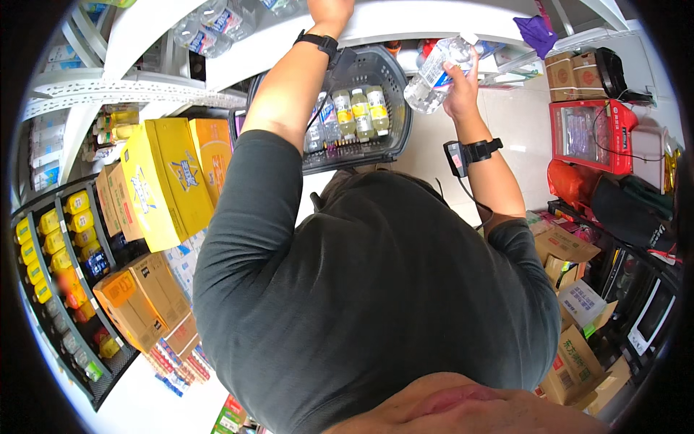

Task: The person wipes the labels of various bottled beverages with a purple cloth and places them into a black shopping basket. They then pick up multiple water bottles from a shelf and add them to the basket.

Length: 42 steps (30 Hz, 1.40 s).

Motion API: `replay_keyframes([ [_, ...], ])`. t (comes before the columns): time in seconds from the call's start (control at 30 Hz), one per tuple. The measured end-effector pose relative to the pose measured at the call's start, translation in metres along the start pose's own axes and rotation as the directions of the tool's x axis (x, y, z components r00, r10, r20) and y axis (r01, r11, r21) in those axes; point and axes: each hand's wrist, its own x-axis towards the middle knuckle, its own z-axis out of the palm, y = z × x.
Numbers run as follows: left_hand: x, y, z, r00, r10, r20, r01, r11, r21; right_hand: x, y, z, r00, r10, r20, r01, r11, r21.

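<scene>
My right hand [462,89] grips a clear plastic bottle [428,84] with a white cap and a blue, white and red label. It holds the bottle tilted, past the right rim of a dark plastic basket [404,108]. Inside the basket lie several bottles of pale yellow drink [360,114] and clear bottles [327,122], partly hidden by my left arm. My left hand [331,11] reaches over the white shelf [379,21] at the top edge; its fingers are out of the frame. Left of it, more clear labelled bottles [214,27] are on the shelf.
Yellow cartons [162,184] and brown cartons [146,298] are stacked at left, beside a black rack [65,271] of yellow-capped bottles. A red display warmer [591,135] stands at right, above opened cardboard boxes [574,363]. A purple cloth [535,35] hangs from the shelf.
</scene>
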Motion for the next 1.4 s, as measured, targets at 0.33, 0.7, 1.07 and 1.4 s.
replay_keyframes([
  [0.33,-0.111,-0.064,-0.166,0.931,-0.302,0.203,0.351,0.603,-0.717,-0.058,0.047,-0.051,0.969,0.243,-0.044,-0.243,0.97,0.007],
  [0.7,-0.229,-0.212,-0.093,0.618,-0.339,0.71,0.579,0.806,-0.119,-0.099,0.078,-0.007,0.89,0.402,-0.216,-0.426,0.902,-0.076],
  [1.07,-0.274,-0.246,-0.038,0.347,-0.348,0.871,0.339,0.912,0.229,-0.123,0.101,0.005,0.875,0.37,-0.313,-0.438,0.88,-0.185],
  [1.4,-0.265,-0.253,-0.047,0.346,-0.399,0.849,-0.177,0.861,0.477,-0.124,0.114,0.03,0.862,0.376,-0.339,-0.444,0.883,-0.15],
])
